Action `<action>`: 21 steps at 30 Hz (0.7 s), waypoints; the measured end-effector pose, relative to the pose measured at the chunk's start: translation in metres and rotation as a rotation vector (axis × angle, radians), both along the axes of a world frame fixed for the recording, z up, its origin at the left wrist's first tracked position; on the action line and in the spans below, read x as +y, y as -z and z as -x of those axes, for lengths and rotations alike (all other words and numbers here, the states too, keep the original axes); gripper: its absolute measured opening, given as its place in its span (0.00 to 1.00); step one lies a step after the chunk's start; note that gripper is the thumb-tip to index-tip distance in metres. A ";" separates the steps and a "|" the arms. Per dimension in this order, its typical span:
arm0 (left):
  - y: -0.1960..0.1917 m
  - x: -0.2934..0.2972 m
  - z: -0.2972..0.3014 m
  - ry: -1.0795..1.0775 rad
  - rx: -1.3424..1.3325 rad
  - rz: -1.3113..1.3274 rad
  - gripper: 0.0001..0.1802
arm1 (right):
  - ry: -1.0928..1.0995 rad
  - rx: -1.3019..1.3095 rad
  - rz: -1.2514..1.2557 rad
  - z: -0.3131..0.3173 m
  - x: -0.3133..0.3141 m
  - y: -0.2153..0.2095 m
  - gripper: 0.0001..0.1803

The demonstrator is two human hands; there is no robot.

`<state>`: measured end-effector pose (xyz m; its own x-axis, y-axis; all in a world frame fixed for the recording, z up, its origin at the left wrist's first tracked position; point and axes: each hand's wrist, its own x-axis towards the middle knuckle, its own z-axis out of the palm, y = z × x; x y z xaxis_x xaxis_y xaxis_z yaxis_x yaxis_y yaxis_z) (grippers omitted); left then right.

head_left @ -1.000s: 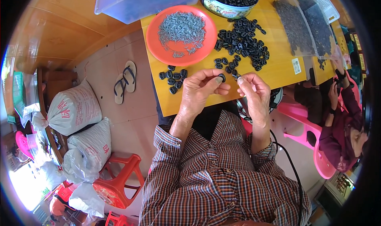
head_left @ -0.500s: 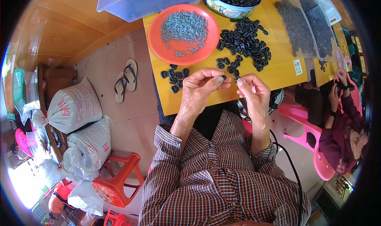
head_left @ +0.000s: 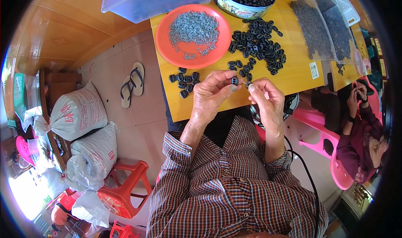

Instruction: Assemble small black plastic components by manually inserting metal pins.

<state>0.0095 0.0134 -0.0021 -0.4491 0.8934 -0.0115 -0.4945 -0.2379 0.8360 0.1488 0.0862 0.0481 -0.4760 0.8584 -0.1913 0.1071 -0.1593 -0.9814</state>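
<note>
My left hand (head_left: 210,96) pinches a black oval two-holed plastic piece (head_left: 234,81) between thumb and fingers, above the table's front edge. Close beside it, my right hand (head_left: 268,99) is closed, its thumb and forefinger gripping a small grey metal pin (head_left: 245,83) that points toward the piece. A dark bit shows at the right fingertips, too small to make out. An orange-red plate (head_left: 163,45) beyond my left hand bears a heap of small grey metal pins (head_left: 193,28). Beyond both hands spreads a loose pile of black oval pieces (head_left: 261,43). A smaller group (head_left: 182,85) lies left of my left hand.
On the yellow table (head_left: 301,77) stand a round tin (head_left: 240,13) of black parts and a clear plastic bin (head_left: 159,6). More clear containers (head_left: 322,29) hold dark parts at right. Another person (head_left: 362,129) sits there on a pink chair. White sacks (head_left: 79,110) and a red stool (head_left: 125,188) stand left.
The black oval piece in my left fingers has turned into clearer view. The metal pin now shows between my hands. At right, the other person's hands have come lower and closer together.
</note>
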 end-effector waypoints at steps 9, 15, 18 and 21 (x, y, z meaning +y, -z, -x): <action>-0.002 -0.001 0.000 0.079 -0.057 0.043 0.15 | -0.025 0.024 -0.115 0.000 -0.001 0.003 0.06; -0.002 -0.003 -0.008 0.090 0.146 0.157 0.13 | -0.046 0.085 -0.278 0.006 -0.002 0.007 0.04; 0.002 -0.001 -0.008 0.049 0.226 0.126 0.12 | -0.082 0.077 -0.236 0.004 -0.001 0.013 0.05; 0.003 -0.001 -0.007 0.041 0.212 0.154 0.11 | -0.064 0.079 -0.261 0.005 0.000 0.015 0.04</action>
